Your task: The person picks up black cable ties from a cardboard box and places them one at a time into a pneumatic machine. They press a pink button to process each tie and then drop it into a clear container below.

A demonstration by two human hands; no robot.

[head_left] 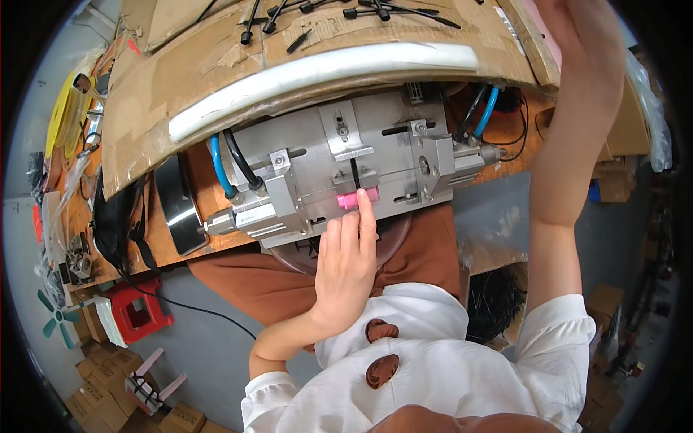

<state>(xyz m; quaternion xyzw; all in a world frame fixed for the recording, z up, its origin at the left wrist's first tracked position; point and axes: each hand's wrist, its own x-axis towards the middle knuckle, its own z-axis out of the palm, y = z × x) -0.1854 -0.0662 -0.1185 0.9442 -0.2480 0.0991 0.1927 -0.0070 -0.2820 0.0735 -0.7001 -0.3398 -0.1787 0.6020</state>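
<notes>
The index finger of my left hand [346, 252] is stretched out, its tip on a small pink cylinder [349, 201] at the front middle of a metal fixture [375, 137]. The other fingers lie extended beside it, holding nothing visible. A thin black rod [354, 173] runs from the fixture's central block to the pink piece. Metal clamp blocks flank it, the left one [278, 198] and the right one [437, 162]. At the upper right, my right arm reaches far forward; the right hand [581, 22] is smeared and cut by the top edge, its fingers hidden.
A cardboard sheet [166, 108] behind the fixture carries several black rods with thicker ends [379, 11] and a white padded strip [325, 76]. Blue and black air hoses [221, 169] enter the clamps. A phone [179, 209] lies left; a red stool [141, 310] stands below.
</notes>
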